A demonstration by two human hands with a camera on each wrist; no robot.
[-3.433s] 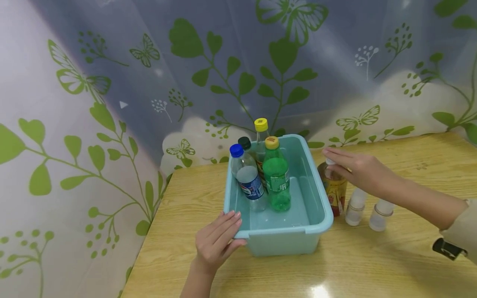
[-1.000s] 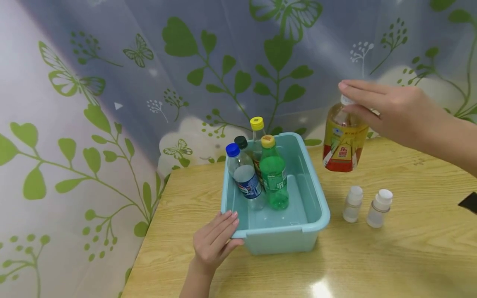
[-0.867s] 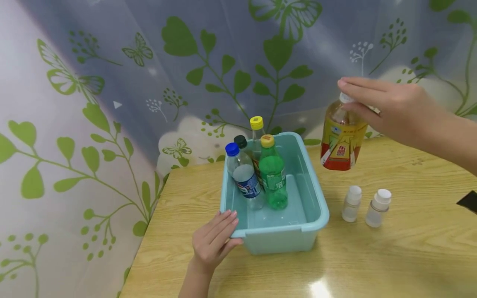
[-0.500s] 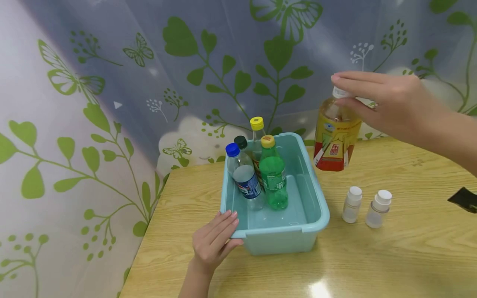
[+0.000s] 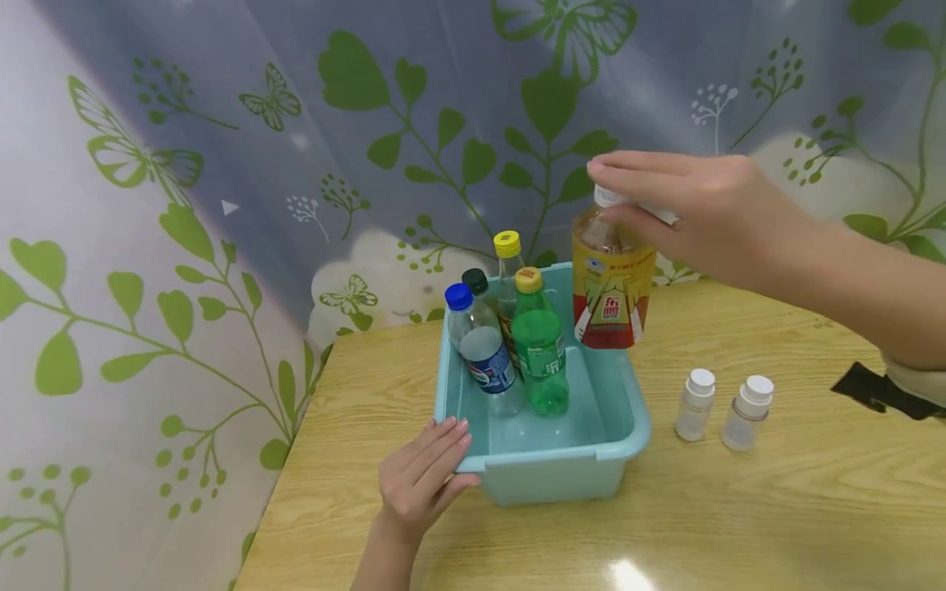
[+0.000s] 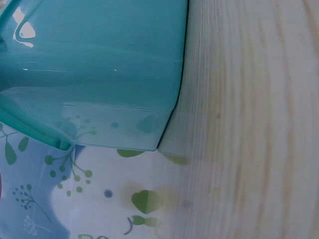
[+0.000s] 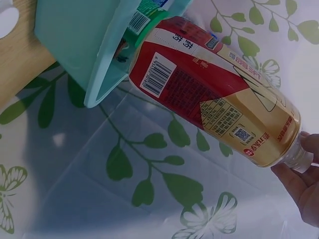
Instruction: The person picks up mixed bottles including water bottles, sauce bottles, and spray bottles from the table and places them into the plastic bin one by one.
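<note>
My right hand (image 5: 709,205) pinches the white cap of a drink bottle (image 5: 612,287) with a yellow and red label and holds it upright over the right side of a light blue plastic basin (image 5: 547,458). In the right wrist view the thumb and fingers meet at the bottle's neck (image 7: 297,157). At the basin's near left corner my left hand (image 5: 417,480) grips the rim, fingers over it and thumb outside. Inside stand a green bottle (image 5: 543,353), a blue-capped bottle (image 5: 488,361), a yellow-capped bottle (image 5: 507,245) and a dark-capped bottle (image 5: 475,281), partly hidden.
Two small white-capped bottles, one (image 5: 695,405) nearer the basin and another (image 5: 747,413) beside it, stand on the wooden table (image 5: 739,525) to the right. A printed leaf-and-butterfly curtain (image 5: 414,164) hangs behind and to the left.
The right hand has lifted the yellow-and-red-labelled bottle off the table and carried it left, from beside the basin to over it. The left hand stays on the rim.
</note>
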